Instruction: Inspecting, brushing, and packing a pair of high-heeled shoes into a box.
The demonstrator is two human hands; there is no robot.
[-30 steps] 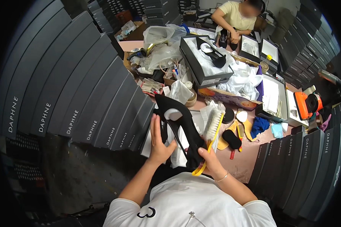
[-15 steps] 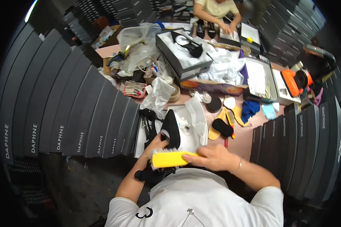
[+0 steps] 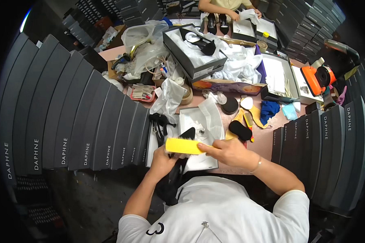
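Note:
My left hand [image 3: 162, 163] grips a black pointed shoe [image 3: 188, 133] with dark straps hanging toward my body. My right hand [image 3: 229, 153] is closed on the end of a yellow brush [image 3: 184, 146], its pale bristles turned down against the shoe. The brush covers the shoe's middle. Under both hands lies an open shoe box [image 3: 200, 164] lined with white paper [image 3: 211, 117]. At its left side rests another black strappy shoe [image 3: 160, 121].
Grey shoe boxes stand in rows at left [image 3: 73, 117] and right [image 3: 328, 137]. Beyond my right hand lie a black oval pad [image 3: 240, 130], a small brush [image 3: 248, 119] and a blue cloth [image 3: 269, 111]. Across the table, another person's hands [image 3: 235, 15] handle white paper.
Both my hands have moved away from my body, carrying the shoe and brush farther over the open box. Across the table, the other person has lifted white paper.

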